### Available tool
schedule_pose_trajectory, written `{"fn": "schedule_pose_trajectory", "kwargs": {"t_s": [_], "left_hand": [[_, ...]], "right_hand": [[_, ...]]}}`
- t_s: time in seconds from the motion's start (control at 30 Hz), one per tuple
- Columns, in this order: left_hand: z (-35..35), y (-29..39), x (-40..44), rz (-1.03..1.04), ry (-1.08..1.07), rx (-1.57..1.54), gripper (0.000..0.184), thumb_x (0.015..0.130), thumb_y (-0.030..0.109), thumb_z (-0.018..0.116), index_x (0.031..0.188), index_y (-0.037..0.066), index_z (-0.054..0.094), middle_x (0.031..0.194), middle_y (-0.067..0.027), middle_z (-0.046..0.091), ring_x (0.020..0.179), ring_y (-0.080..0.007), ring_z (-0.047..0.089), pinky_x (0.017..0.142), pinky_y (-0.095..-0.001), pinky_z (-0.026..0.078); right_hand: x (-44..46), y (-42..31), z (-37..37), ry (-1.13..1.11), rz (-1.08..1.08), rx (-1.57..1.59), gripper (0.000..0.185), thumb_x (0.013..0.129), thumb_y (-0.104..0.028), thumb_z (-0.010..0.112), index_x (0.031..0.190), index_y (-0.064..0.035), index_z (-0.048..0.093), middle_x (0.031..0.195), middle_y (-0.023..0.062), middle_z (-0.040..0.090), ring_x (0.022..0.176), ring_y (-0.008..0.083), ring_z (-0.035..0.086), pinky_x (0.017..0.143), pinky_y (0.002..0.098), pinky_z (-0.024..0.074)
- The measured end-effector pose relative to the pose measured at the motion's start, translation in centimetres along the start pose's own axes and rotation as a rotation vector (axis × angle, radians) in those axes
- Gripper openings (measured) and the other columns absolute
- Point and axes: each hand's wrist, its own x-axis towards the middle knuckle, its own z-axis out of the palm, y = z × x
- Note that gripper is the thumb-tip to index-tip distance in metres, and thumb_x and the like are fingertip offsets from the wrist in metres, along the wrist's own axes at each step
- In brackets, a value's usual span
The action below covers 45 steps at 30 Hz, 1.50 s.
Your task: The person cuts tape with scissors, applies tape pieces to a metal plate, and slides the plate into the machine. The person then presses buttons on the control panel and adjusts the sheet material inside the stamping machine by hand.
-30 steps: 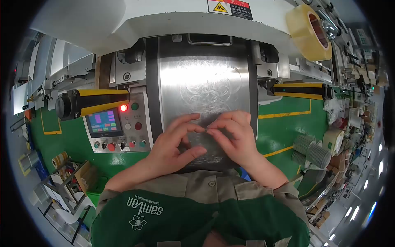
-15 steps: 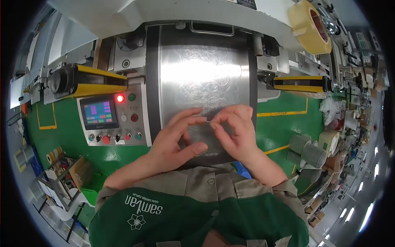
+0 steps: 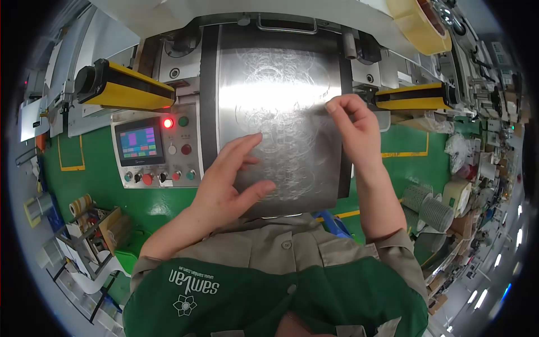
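Right hand (image 3: 357,130) pinched together at the tips; cannot tell if it holds anything. Has swung clear of left hand (image 3: 225,178), spread apart, so paired handling seems paused. Metal plate (image 3: 311,177) below both, control panel (image 3: 195,147) leftward

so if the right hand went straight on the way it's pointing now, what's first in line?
Likely the metal plate: the right hand points leftward across it from its right side. Depth is unclear in this one view, so it may just pass above.
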Motion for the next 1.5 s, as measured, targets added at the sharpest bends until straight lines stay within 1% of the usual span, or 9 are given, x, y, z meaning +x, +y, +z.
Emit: {"fn": "schedule_pose_trajectory", "kwargs": {"t_s": [0.43, 0.8, 0.93, 1.03, 1.07, 1.3, 1.37, 1.4, 1.5], "left_hand": [[0.9, 1.2, -0.9, -0.004, -0.055, 0.03, 0.066, 0.083, 0.007, 0.076, 0.143, 0.006, 0.046, 0.141, -0.013, 0.047, 0.104, -0.0192, 0.061, 0.089, -0.0309, 0.048], [-0.1, 0.7, -0.8, 0.0, 0.023, 0.054, 0.066, 0.083, 0.015, 0.078, 0.141, 0.009, 0.047, 0.138, -0.0136, 0.049, 0.105, -0.023, 0.062, 0.087, -0.0327, 0.051], [-0.8, 0.3, 0.2, 0.036, 0.069, 0.087, 0.064, 0.083, 0.017, 0.078, 0.14, 0.008, 0.049, 0.137, -0.0144, 0.05, 0.109, -0.026, 0.061, 0.092, -0.035, 0.05], [-1.4, 0.7, 1.0, 0.002, 0.049, 0.174, 0.064, 0.083, 0.023, 0.078, 0.139, 0.008, 0.05, 0.137, -0.0157, 0.051, 0.123, -0.0339, 0.054, 0.1, -0.0386, 0.046], [-1.4, 0.3, 1.3, 0.054, 0.066, 0.211, 0.064, 0.083, 0.023, 0.078, 0.139, 0.008, 0.051, 0.137, -0.0167, 0.052, 0.123, -0.0346, 0.054, 0.101, -0.0392, 0.045], [-1.7, 0.1, 3.0, 0.106, 0.091, 0.275, 0.063, 0.083, 0.025, 0.077, 0.138, 0.007, 0.051, 0.135, -0.0176, 0.053, 0.123, -0.036, 0.053, 0.102, -0.0405, 0.043], [-1.7, 0.2, 3.8, 0.104, 0.067, 0.311, 0.065, 0.079, 0.015, 0.079, 0.137, 0.005, 0.052, 0.137, -0.016, 0.053, 0.127, -0.0339, 0.05, 0.106, -0.0405, 0.04], [-1.8, 0.2, 4.3, 0.155, 0.076, 0.357, 0.061, 0.083, 0.026, 0.076, 0.136, 0.005, 0.052, 0.134, -0.0182, 0.053, 0.122, -0.0369, 0.052, 0.103, -0.043, 0.042], [-1.9, 0.3, 6.4, 0.212, 0.083, 0.45, 0.056, 0.086, 0.026, 0.072, 0.134, 0.004, 0.052, 0.134, -0.0192, 0.053, 0.123, -0.0376, 0.051, 0.103, -0.0431, 0.042]], "right_hand": [[-0.7, 0.6, 0.4, 0.037, -0.004, -0.041, 0.015, 0.091, -0.015, 0.068, 0.094, 0.0001, 0.067, 0.092, 0.0053, 0.063, 0.085, 0.014, 0.059, 0.08, 0.0264, 0.0463], [3.4, 1.4, 1.6, 0.08, -0.193, -0.24, 0.012, 0.092, -0.014, 0.066, 0.094, -0.0015, 0.065, 0.099, 0.0121, 0.059, 0.089, 0.0237, 0.058, 0.078, 0.0321, 0.0479], [5.2, 1.9, 2.4, 0.058, -0.208, -0.287, 0.01, 0.092, -0.011, 0.061, 0.091, -0.0017, 0.065, 0.099, 0.0158, 0.059, 0.097, 0.0332, 0.054, 0.088, 0.0398, 0.0436], [6.4, 2.0, 2.8, 0.05, -0.254, -0.384, 0.009, 0.091, -0.011, 0.061, 0.09, -0.0029, 0.065, 0.092, 0.0146, 0.063, 0.094, 0.0347, 0.056, 0.086, 0.0422, 0.0433], [6.9, 2.5, 2.8, 0.035, -0.266, -0.455, 0.015, 0.095, -0.014, 0.06, 0.094, 0.0006, 0.064, 0.093, 0.0153, 0.061, 0.094, 0.0299, 0.056, 0.083, 0.0359, 0.0452], [8.9, 3.0, 4.1, 0.094, -0.342, -0.516, 0.016, 0.093, -0.015, 0.061, 0.092, 0.0007, 0.064, 0.095, 0.0178, 0.063, 0.093, 0.0362, 0.059, 0.085, 0.0422, 0.0461], [9.4, 3.0, 4.2, 0.082, -0.311, -0.518, 0.016, 0.093, -0.016, 0.061, 0.092, 0.0001, 0.064, 0.096, 0.0177, 0.063, 0.093, 0.0365, 0.059, 0.086, 0.0429, 0.0458], [9.5, 2.8, 4.2, 0.089, -0.303, -0.533, 0.017, 0.094, -0.017, 0.061, 0.095, -0.0003, 0.064, 0.097, 0.0176, 0.063, 0.095, 0.0364, 0.058, 0.087, 0.0427, 0.0457], [10.0, 3.0, 4.2, 0.075, -0.255, -0.563, 0.019, 0.095, -0.018, 0.06, 0.098, -0.0005, 0.065, 0.099, 0.018, 0.063, 0.098, 0.0361, 0.057, 0.088, 0.0423, 0.0457]]}}
